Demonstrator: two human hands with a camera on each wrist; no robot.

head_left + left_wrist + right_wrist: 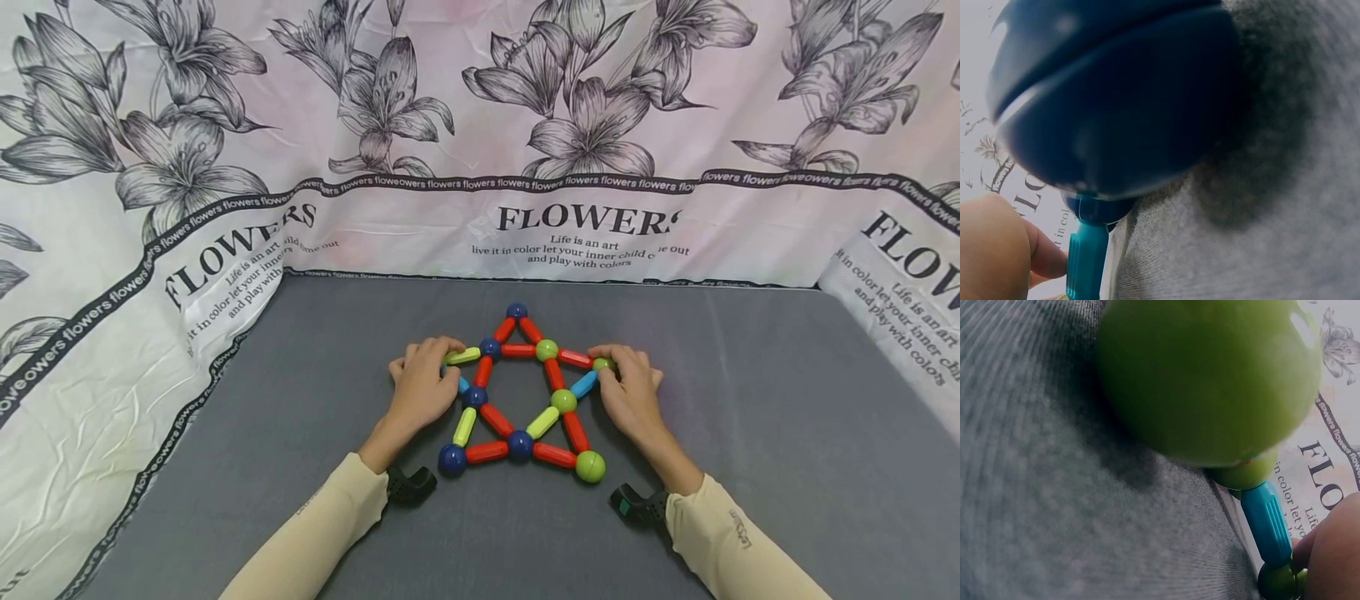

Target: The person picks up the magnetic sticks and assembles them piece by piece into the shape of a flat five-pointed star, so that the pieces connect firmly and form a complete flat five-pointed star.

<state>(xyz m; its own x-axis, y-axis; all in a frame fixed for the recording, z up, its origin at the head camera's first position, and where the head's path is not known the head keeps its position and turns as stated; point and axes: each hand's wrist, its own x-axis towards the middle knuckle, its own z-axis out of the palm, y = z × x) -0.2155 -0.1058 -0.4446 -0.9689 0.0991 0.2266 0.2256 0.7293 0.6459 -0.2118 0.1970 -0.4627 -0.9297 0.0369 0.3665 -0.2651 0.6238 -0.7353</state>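
A flat star of magnetic rods and balls lies on the grey table, with dark blue balls (521, 445) on the left side and green balls (564, 401) on the right. My left hand (423, 383) pinches the star's left tip, where a yellow-green rod (465, 356) and a blue rod (1087, 259) meet. The ball there is mostly hidden by the fingers. At the right tip, my right hand (632, 392) pinches a green ball (1277, 581) joined to a red rod (576, 358) and a blue rod (1266, 523).
The grey tabletop (480, 533) runs back to a hanging white cloth (420, 225) printed with flowers and lettering. Dark wrist devices, one by the left wrist (412, 487) and one by the right wrist (637, 505), sit just in front of the star's lower balls.
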